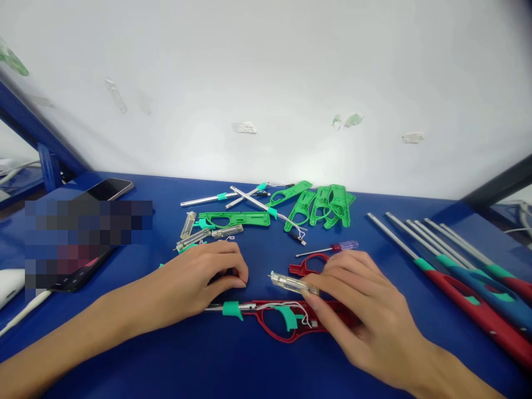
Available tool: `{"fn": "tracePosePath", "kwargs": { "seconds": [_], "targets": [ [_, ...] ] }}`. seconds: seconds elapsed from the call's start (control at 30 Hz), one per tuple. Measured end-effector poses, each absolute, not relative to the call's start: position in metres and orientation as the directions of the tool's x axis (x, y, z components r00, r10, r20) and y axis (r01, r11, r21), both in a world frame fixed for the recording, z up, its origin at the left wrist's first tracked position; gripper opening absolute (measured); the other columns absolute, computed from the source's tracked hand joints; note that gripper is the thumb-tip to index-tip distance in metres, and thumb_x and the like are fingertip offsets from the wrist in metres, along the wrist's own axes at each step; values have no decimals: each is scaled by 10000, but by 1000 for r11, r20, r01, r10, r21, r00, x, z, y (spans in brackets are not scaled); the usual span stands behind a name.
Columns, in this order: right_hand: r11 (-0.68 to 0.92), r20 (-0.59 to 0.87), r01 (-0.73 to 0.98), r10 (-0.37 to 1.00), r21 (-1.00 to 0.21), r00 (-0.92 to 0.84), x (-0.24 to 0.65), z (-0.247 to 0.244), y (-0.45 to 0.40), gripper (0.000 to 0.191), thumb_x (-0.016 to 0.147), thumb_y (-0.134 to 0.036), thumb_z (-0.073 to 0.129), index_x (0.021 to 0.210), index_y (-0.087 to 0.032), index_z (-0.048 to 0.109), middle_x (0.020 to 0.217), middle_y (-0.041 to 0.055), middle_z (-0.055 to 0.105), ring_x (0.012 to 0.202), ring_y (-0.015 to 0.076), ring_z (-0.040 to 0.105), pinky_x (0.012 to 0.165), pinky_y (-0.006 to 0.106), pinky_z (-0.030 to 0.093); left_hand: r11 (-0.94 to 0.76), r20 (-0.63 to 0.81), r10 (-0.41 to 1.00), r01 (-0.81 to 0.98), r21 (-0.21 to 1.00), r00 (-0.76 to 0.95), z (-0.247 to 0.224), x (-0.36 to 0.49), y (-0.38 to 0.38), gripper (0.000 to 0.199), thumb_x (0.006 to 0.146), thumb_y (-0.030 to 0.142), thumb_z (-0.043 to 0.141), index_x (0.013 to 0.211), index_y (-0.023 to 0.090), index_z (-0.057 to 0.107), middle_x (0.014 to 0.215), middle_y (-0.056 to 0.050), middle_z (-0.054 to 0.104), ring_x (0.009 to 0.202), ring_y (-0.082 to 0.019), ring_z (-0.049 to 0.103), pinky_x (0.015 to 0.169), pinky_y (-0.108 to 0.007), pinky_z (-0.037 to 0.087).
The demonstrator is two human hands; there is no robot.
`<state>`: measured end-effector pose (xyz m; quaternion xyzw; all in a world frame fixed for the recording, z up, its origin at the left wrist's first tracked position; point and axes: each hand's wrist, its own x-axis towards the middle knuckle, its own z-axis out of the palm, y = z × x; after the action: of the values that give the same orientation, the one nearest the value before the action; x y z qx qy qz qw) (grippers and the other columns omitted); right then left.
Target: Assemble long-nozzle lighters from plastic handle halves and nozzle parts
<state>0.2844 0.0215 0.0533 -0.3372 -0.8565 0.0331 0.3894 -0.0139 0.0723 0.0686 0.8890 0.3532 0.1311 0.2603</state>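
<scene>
My right hand (366, 310) pinches a clear lighter fuel tank (286, 282) between thumb and fingers, above an opened red lighter half-shell (274, 333). In that shell sit a green trigger (290, 318), white wires (305, 313) and a metal barrel with a green collar (233, 309). My left hand (211, 277) rests just above the barrel, fingers curled and thumb tip close to the index tip; nothing shows between the tips. Behind my right hand lies a red shell piece with a loop (310, 265), partly covered by the fingers.
Behind lie loose fuel tanks (193, 239), green shell halves (338, 205), wired metal barrels (203, 199) and a screwdriver (338, 246). Several assembled long lighters (449, 285) are at right. A phone (110, 188) and a white cable (29, 307) are at left; a white wall (291, 83) stands behind.
</scene>
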Motion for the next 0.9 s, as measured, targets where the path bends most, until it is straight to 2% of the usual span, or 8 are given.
{"fn": "tracePosePath", "kwargs": {
  "seconds": [0.17,0.3,0.43,0.57,0.63,0.73,0.83,0.9],
  "targets": [
    [757,656,585,603,-292,-453,286,55,24,128,968,-95,697,1070,-172,701,858,-4,747,809,152,610,877,375,461,-652,112,678,523,549,727,65,-11,68,239,1105,204,532,1202,294,731,1141,2,680,1031,-142,670,917,-232,503],
    [750,652,594,610,-291,-450,288,57,24,105,939,-73,666,954,-175,689,813,5,734,786,156,614,888,390,467,-679,120,647,498,539,753,57,-9,64,313,1120,205,485,1291,323,718,1204,-20,649,1052,-155,657,908,-247,507],
    [728,629,620,634,-292,-449,287,56,26,113,952,-92,653,882,-174,686,788,18,734,754,164,603,899,408,459,-705,60,598,488,515,800,57,-4,63,535,1090,96,384,1451,406,627,1256,-34,599,975,-157,656,839,-267,521],
    [710,611,642,654,-291,-447,287,55,27,136,979,-111,637,872,-175,690,780,18,738,737,167,600,847,391,451,-730,-40,579,539,419,814,63,0,61,767,989,-24,335,1553,468,504,1271,-46,561,895,-166,644,837,-315,535],
    [705,605,647,658,-289,-447,286,55,28,152,987,-122,631,858,-181,687,761,9,727,722,164,589,831,385,447,-733,-57,581,553,396,812,65,1,61,745,1000,-18,352,1554,454,507,1286,-50,563,923,-173,648,850,-313,532],
    [702,603,652,660,-285,-447,286,55,28,174,993,-134,625,838,-187,682,741,0,712,707,161,580,831,384,449,-741,-34,580,544,394,814,65,-1,63,548,1074,63,403,1466,386,607,1280,-42,588,909,-147,659,791,-255,508],
    [704,611,654,654,-277,-446,286,55,28,176,993,-135,626,834,-189,680,747,3,717,709,164,592,841,388,460,-774,41,563,509,377,825,64,-4,67,329,1113,158,451,1262,302,707,1194,-22,642,795,-116,642,672,-233,454],
    [708,617,652,648,-271,-446,286,55,28,176,990,-132,630,831,-192,676,754,8,723,711,168,604,850,395,468,-799,77,543,486,355,836,63,-6,68,277,1104,154,461,1133,259,716,1155,-19,671,789,-126,648,679,-247,452]
  ]
}}
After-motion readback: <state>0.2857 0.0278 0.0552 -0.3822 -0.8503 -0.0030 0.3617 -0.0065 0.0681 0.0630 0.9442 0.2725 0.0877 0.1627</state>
